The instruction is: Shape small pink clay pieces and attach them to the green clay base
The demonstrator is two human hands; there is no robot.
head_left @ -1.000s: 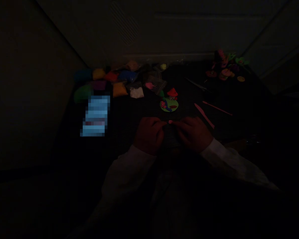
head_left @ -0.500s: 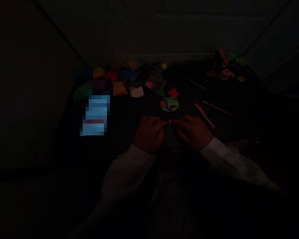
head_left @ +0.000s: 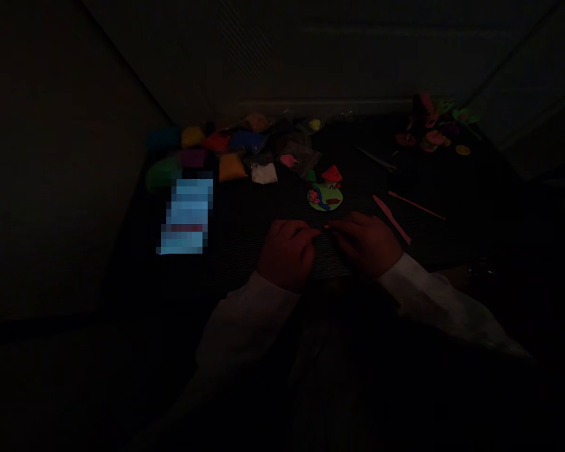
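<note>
The scene is very dark. My right hand point(head_left: 367, 243) is closed, its thumb and forefinger pinched at a tiny pinkish-orange bit of modelling clay point(head_left: 326, 226). My left hand point(head_left: 288, 252) lies just to the left, fingers curled and fingertips drawn together, pointing at that bit; whether anything is between them is hidden. Just beyond both hands sits a round green clay base point(head_left: 325, 198) with a blue strip, pink pieces and a brown piece on it. At its back edge stands a little clay mushroom house point(head_left: 331, 176) with a red cap.
Bags of coloured clay, one of them white point(head_left: 263, 172), crowd the back left. A lit, pixelated phone screen point(head_left: 187, 216) lies left. At right are a pink clay knife point(head_left: 392, 219), a thin pink tool point(head_left: 417, 205) and scissors point(head_left: 377, 158); clay figures point(head_left: 433, 139) stand behind.
The view has shifted slightly, so everything sits a little further right. The clay bit between my hands looks smaller and more orange now, with the right fingertips further over it.
</note>
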